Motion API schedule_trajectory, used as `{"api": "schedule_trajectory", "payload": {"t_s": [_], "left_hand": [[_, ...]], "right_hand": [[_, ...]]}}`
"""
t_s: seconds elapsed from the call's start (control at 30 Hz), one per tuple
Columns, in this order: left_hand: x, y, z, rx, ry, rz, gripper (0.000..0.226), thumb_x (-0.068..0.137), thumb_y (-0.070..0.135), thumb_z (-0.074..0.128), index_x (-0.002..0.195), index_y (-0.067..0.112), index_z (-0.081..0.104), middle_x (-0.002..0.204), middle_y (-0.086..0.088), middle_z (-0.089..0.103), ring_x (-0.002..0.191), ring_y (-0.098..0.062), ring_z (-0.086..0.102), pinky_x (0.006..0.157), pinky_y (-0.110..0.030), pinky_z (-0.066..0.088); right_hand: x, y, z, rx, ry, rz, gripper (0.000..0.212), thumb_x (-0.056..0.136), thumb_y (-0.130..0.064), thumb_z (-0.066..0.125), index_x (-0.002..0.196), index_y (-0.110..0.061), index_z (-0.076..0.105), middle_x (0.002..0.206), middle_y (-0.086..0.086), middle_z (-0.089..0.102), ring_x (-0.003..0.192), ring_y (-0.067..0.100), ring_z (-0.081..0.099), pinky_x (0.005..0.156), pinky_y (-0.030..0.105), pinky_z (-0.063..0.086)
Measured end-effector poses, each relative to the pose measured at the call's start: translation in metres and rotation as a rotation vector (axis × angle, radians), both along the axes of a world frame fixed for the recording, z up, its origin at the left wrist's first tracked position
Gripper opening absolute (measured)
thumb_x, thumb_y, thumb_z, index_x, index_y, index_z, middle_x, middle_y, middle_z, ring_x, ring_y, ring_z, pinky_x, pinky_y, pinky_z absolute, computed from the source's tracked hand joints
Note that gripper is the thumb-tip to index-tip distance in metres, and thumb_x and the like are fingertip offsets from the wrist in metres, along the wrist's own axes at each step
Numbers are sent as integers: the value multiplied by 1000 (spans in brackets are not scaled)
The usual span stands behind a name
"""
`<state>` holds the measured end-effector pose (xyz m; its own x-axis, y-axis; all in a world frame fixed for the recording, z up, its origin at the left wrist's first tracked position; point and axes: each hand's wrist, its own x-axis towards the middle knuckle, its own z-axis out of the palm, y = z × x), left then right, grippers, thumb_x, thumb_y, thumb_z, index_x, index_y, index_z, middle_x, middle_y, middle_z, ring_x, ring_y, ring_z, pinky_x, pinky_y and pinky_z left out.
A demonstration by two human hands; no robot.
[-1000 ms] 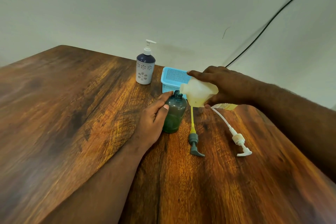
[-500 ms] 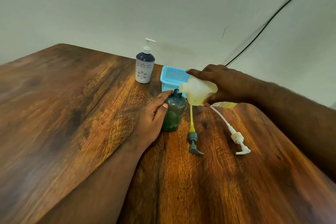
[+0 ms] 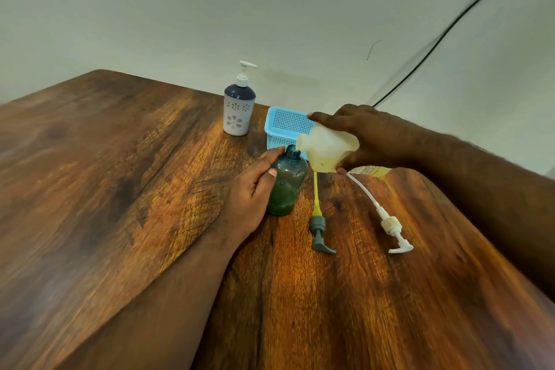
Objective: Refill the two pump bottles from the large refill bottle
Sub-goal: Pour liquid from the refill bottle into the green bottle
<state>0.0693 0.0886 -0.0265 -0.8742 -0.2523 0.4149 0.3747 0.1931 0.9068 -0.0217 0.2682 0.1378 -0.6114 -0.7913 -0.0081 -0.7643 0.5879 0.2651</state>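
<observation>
Refill bottle (image 3: 327, 149) — label unreadable — gripped tilted by right hand (image 3: 372, 135); left hand (image 3: 252, 192) clasps green bottle (image 3: 286, 183).

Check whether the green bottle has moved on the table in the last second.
No. The green bottle keeps its place just in front of the blue basket and left of the grey pump; only the camera shifted slightly.

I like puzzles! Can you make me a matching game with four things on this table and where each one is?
Things:
1. green bottle
2. refill bottle
3. grey pump
4. white flowery pump bottle

Places:
A. standing alone near the wall
B. tipped in the right hand
C. lying flat on the table
D. upright, steadied by the left hand

Pairs: 1-D, 2-B, 3-C, 4-A
</observation>
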Motion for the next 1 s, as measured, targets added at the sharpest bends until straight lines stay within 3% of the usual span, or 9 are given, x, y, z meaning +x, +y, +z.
{"api": "schedule_trajectory", "payload": {"t_s": [0.1, 0.37, 0.53, 0.67, 0.83, 1.0], "left_hand": [[1, 1, 1, -7, 4, 9, 43, 102, 17, 40, 144, 24, 47, 153, -1, 43, 138, -15, 43, 108, -32, 46], [2, 2, 2, -21, 5, 12, 42, 104, 12, 41, 143, 25, 47, 153, -1, 43, 139, -12, 41, 102, -14, 44], [-1, 0, -1, 2, 6, -3, 46, 97, 26, 41, 143, 26, 48, 151, 0, 46, 137, -11, 44, 104, -26, 46], [1, 1, 0, 6, 4, -4, 47, 96, 26, 42, 142, 27, 49, 152, 2, 45, 138, -9, 42, 107, -26, 44], [2, 0, 2, -5, -2, -7, 42, 104, 10, 41, 142, 25, 48, 152, 1, 44, 135, -7, 43, 98, -9, 43], [1, 0, 1, -19, 1, 1, 42, 103, 12, 42, 143, 25, 47, 153, 0, 43, 139, -10, 39, 105, -18, 40]], "right_hand": [[1, 0, 0, 4, 3, 3, 99, 79, -41, 74, 151, -37, 5, 141, 4, 39, 125, 25, 39, 102, 43, 44], [-1, 1, -1, -1, 22, 11, 100, 78, -42, 74, 151, -37, 6, 139, 5, 41, 124, 25, 40, 100, 45, 45], [-4, 2, -2, -15, 29, 27, 99, 78, -43, 74, 151, -37, 7, 138, 4, 42, 122, 23, 41, 99, 43, 45], [-4, 3, -2, -14, 49, 41, 98, 78, -42, 74, 151, -36, 8, 139, 4, 42, 122, 23, 41, 100, 41, 44], [-3, 2, -2, -10, 42, 34, 98, 78, -43, 73, 151, -37, 7, 139, 4, 42, 122, 23, 41, 100, 43, 44], [-4, 1, -2, 0, 69, 38, 98, 78, -44, 73, 150, -38, 7, 139, 4, 42, 122, 24, 41, 100, 44, 44]]}}
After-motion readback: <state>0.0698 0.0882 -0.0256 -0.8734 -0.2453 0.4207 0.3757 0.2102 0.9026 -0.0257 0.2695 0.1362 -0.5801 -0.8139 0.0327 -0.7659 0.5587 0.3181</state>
